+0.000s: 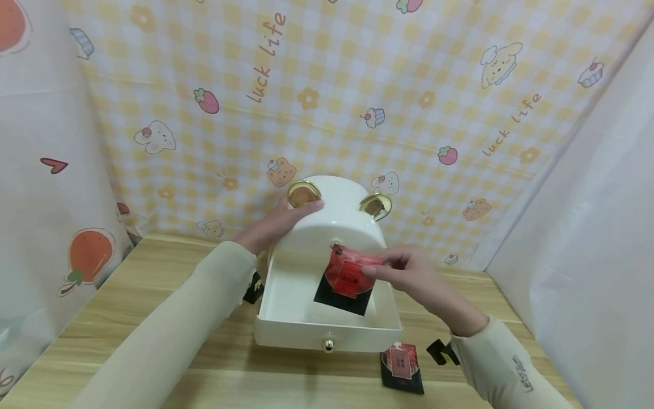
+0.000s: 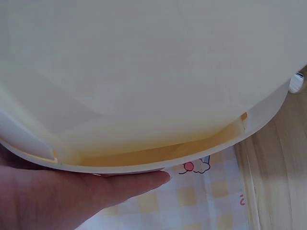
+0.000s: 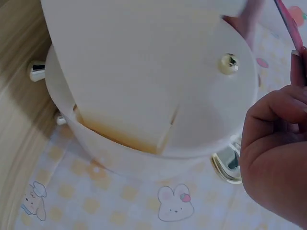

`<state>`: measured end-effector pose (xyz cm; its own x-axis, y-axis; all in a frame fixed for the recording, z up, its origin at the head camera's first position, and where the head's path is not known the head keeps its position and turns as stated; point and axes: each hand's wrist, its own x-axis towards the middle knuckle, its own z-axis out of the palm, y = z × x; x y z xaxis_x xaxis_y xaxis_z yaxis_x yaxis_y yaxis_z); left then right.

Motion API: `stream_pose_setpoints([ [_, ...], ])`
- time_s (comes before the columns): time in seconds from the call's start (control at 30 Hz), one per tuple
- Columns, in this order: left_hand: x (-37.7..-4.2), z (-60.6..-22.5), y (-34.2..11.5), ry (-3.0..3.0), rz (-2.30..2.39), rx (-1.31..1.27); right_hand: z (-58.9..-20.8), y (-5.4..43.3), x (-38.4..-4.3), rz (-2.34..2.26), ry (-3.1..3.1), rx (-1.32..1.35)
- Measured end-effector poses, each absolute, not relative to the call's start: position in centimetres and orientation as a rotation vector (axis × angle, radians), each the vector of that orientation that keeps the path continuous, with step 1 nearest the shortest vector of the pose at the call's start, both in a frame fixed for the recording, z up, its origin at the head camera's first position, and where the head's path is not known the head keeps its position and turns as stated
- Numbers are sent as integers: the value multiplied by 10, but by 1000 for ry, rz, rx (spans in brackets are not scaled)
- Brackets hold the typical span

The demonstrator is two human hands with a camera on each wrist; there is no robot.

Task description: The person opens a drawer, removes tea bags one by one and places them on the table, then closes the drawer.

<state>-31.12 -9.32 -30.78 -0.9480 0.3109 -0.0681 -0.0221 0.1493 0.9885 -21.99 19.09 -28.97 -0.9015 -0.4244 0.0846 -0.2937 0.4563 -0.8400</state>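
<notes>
My right hand (image 1: 414, 275) pinches the upper right edge of a red and black sachet (image 1: 352, 278), tilted over a pulled-out drawer (image 1: 329, 335). The drawer belongs to a white storage box (image 1: 343, 196) with two gold ring-shaped ears. My left hand (image 1: 286, 221) rests against the box's upper left side, by the left ear (image 1: 304, 194), a straight digit lying along the white surface; its other fingers are mostly hidden. In the left wrist view that hand (image 2: 62, 194) lies along the box's curved edge. The right wrist view catches only the sachet's edge (image 3: 290, 24).
A second red and black sachet (image 1: 402, 368) lies on the wooden table (image 1: 245, 383), right of the drawer front. The drawer has a gold knob (image 1: 328, 344); another knob (image 3: 229, 63) sits above. A checked cloth (image 1: 327, 91) hangs behind, with white cloth (image 1: 582, 199) on the right.
</notes>
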Motion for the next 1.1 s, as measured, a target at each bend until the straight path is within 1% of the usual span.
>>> stream_pose_setpoints([
  [0.17,-309,-307,-93,2154,1890,325,-281,213,-207,-1559,2460,-677],
  [0.27,-308,-306,-93,2149,1882,309,-278,228,-199,-1582,2426,-695],
  [0.43,-308,-305,-94,2175,1838,268,-275,254,-184,-1532,2504,-596],
  [0.5,-309,-305,-94,2168,1843,279,-277,264,-179,-1534,2493,-599],
  [0.6,-310,-306,-94,2152,1859,296,-283,281,-174,-1578,2395,-655],
  [0.67,-309,-306,-94,2141,1870,301,-288,293,-171,-1591,2332,-646],
  [0.9,-308,-306,-95,2129,1884,297,-311,335,-163,-1598,2245,-484],
  [1.1,-310,-306,-95,2156,1855,319,-337,369,-163,-1537,2224,-334],
])
